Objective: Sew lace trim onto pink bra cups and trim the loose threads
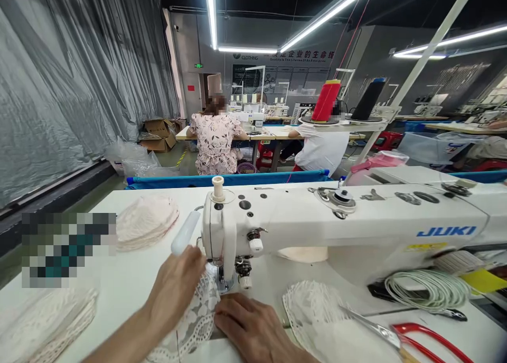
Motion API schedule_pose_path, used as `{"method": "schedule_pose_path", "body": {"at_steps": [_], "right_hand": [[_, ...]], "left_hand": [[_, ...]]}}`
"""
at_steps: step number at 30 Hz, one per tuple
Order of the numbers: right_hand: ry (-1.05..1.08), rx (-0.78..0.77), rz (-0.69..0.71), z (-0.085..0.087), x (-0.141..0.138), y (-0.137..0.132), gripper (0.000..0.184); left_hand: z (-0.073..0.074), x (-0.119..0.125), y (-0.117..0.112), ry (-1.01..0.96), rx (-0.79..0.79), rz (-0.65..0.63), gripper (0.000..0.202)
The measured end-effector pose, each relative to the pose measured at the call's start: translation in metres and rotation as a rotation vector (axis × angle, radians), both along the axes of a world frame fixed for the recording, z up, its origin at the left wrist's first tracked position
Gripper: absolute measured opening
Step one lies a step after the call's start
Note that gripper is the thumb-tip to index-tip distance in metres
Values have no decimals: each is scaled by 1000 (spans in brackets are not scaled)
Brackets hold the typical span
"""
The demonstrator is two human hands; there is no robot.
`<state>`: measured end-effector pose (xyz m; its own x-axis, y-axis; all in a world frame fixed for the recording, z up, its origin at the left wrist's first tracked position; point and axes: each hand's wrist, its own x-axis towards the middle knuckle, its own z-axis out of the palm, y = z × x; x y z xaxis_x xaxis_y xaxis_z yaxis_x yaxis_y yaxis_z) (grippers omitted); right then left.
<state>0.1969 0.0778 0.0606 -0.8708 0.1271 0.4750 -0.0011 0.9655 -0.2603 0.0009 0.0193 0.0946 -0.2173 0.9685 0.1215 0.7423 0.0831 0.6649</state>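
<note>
A piece of white lace fabric (200, 313) lies below the needle area of a white sewing machine (277, 215), running down toward me. My left hand (180, 276) is closed just left of the presser foot (225, 285), by the far end of the lace. Its fingertips are hidden, so what they grip does not show. With bent fingers pressed together, my right hand (249, 320) holds the lace's right edge in front of the foot. More lace pieces (312, 310) lie to the right of that hand.
Red-handled scissors (412, 334) lie at the right, partly over the lace. Behind them rests a coil of pale cord (428, 289). Stacked lace pieces (148, 220) sit at back left, another stack (51, 320) at front left. Two people sit at a table beyond.
</note>
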Motion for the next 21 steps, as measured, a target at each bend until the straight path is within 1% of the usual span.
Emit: {"method": "schedule_pose_path", "body": {"at_steps": [1,2,3,5,6,8,9,13,18,21], "right_hand": [[-1,-22,12,2,1,0,16],[-8,-52,30,6,2,1,19],[-15,-88,42,9,5,2,22],[-32,-156,23,16,11,6,27],[-47,-179,-9,19,14,9,29],[-82,-187,-82,22,19,13,30],[-102,-176,-97,24,21,15,29],[-157,-88,-38,25,22,17,26],[-160,38,-23,23,20,15,24],[-139,85,-14,21,19,15,24]], "left_hand": [[-7,8,-10,62,38,-42,16],[-14,16,-19,237,156,-126,19],[-20,23,-27,283,181,-158,21],[-29,32,-36,392,245,-184,25],[-30,34,-38,436,270,-179,25],[-29,35,-36,549,345,-168,25],[-27,35,-34,590,377,-163,26],[-21,32,-26,660,450,-157,31],[-28,31,-26,739,447,-131,35],[-29,31,-27,768,425,-125,32]]}}
